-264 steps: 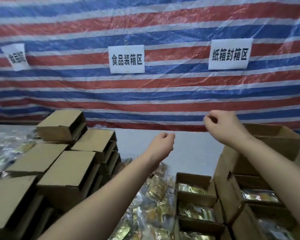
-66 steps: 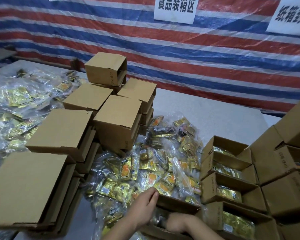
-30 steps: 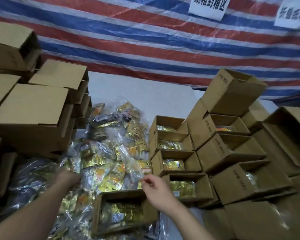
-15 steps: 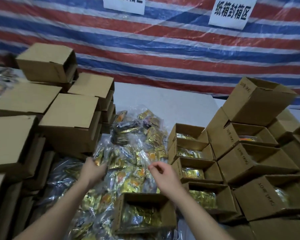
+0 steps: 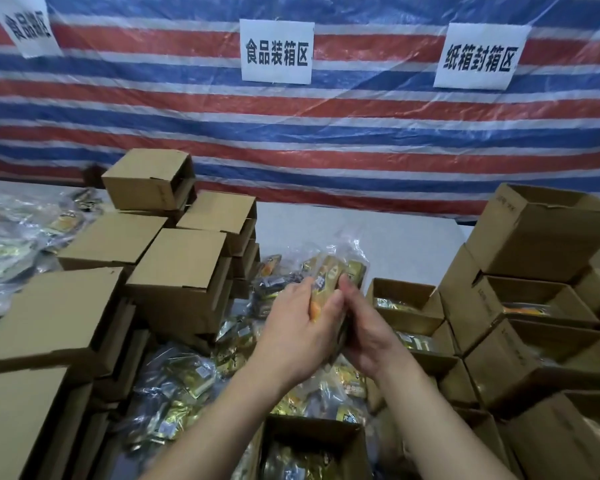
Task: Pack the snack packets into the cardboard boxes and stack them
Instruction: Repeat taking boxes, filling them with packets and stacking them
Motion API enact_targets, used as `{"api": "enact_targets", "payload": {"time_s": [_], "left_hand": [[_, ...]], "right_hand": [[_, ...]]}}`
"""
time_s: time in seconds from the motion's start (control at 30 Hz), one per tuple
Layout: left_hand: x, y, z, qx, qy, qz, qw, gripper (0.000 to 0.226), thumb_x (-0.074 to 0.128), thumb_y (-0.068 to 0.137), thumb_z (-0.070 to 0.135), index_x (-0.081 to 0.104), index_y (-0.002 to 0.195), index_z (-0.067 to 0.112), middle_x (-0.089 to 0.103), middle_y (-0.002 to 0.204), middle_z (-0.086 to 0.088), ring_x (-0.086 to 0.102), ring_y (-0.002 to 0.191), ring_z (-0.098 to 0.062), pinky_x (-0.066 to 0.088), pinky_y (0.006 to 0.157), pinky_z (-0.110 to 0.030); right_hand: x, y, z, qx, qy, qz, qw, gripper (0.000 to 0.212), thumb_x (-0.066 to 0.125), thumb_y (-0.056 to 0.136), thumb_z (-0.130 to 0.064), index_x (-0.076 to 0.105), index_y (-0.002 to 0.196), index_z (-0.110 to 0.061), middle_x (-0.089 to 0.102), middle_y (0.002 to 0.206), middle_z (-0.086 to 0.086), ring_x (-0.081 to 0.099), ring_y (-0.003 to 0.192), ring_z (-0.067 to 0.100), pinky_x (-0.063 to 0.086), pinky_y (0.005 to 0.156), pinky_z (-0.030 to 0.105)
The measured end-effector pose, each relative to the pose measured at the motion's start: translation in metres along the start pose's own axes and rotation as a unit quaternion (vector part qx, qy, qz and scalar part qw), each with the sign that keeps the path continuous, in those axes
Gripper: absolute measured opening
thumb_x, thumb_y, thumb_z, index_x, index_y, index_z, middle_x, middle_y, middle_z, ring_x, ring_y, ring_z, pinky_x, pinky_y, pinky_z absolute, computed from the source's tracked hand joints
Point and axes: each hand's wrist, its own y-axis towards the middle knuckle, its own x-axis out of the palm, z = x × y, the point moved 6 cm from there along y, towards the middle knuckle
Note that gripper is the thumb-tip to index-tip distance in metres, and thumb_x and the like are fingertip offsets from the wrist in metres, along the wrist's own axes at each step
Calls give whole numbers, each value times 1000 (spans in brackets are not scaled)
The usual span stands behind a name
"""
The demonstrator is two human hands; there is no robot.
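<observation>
Since approx 0.5 s earlier both hands had lifted from the pile and come together at frame centre w/ a bundle of snack packets [image 5: 329, 282] pressed between them. Closed cardboard boxes [image 5: 177, 268] were stacked at left of frame. Left hand [image 5: 298, 327] gripped the gold-and-orange bundle from its left side, fingers curled round it; right hand [image 5: 364, 327] clamped it from the right. Below, loose packets [image 5: 187, 382] lay on the table, and an open box [image 5: 312, 448] w/ packets sat at bottom centre. Open filled boxes [image 5: 406, 306] ran up the right, taller stack [image 5: 541, 233] at far right.
</observation>
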Motion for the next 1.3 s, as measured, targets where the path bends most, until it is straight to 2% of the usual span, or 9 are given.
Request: {"api": "enact_targets", "payload": {"time_s": [0.1, 0.33, 0.5, 0.6, 0.7, 0.87, 1.07, 1.17, 1.3], "left_hand": [[13, 6, 1, -6, 40, -32, 999, 98, 1, 72, 92, 52, 129, 30, 50, 115, 5, 43, 115, -11, 40, 103, -35], [28, -8, -8, -5, 103, -88, 991, 94, -14, 82, 75, 24, 155, 30, 13, 164, 3, 3, 150, -12, 5, 123, -37], [24, -47, -96, -143, 32, -123, 982, 64, 19, 99, 60, 36, 150, 25, 40, 147, 15, 32, 124, 7, 24, 97, -4], [34, -79, -159, -202, 96, -193, 955, 52, 40, 101, 52, 45, 144, 24, 49, 144, 8, 45, 129, -6, 37, 107, -24], [49, -101, -193, -253, 61, -214, 942, 35, 38, 103, 49, 61, 119, 29, 64, 119, 5, 58, 111, -10, 45, 104, -35], [54, -105, -206, -256, -13, -152, 954, 34, 38, 104, 44, 66, 106, 25, 69, 101, 4, 63, 97, -10, 51, 94, -36], [59, -108, -215, -262, -32, -135, 955, 34, 37, 104, 45, 63, 114, 27, 68, 108, 12, 64, 99, -6, 52, 94, -32], [56, -107, -216, -265, -30, -109, 958, 37, 35, 103, 48, 66, 99, 28, 69, 86, 9, 63, 75, -4, 53, 73, -28], [57, -108, -215, -254, -53, -85, 962, 39, 38, 104, 43, 66, 85, 24, 65, 70, 7, 60, 63, -10, 49, 62, -32]], "right_hand": [[-12, -8, -8, -7, 13, -22, 1000, 70, 93, 54, -54, 78, 108, -11, 69, 123, 19, 66, 115, 30, 58, 85, 34], [-45, -17, 3, -50, -4, 90, 995, 54, 83, 66, -35, 70, 114, -13, 73, 110, 15, 71, 101, 33, 59, 74, 40], [-70, -33, 30, 28, 129, 35, 991, 75, 97, 45, -51, 79, 107, -11, 72, 114, 17, 72, 100, 32, 59, 78, 46], [-77, -39, 38, 32, 91, 19, 995, 68, 99, 46, -44, 79, 103, -13, 73, 112, 17, 72, 99, 32, 60, 76, 44], [-77, -39, 39, 13, -141, 69, 988, 64, 95, 55, -41, 72, 111, -20, 72, 111, 13, 71, 99, 27, 59, 87, 46], [-52, -42, 71, 50, -460, -50, 885, 72, 85, 61, -52, 39, 111, -78, 59, 114, -36, 59, 104, -12, 51, 81, 10], [-39, -41, 136, 30, -735, -187, 651, 39, 72, 79, -30, 50, 110, -39, 61, 97, -13, 57, 87, 12, 46, 71, 29], [-35, -38, 153, 5, -815, -214, 539, 49, 65, 77, -14, 50, 122, -27, 65, 97, 0, 61, 87, 25, 40, 65, 32], [-38, -29, 181, 70, -825, -229, 513, 53, 63, 82, -13, 48, 132, -19, 67, 110, 9, 64, 99, 33, 52, 76, 39]]}}
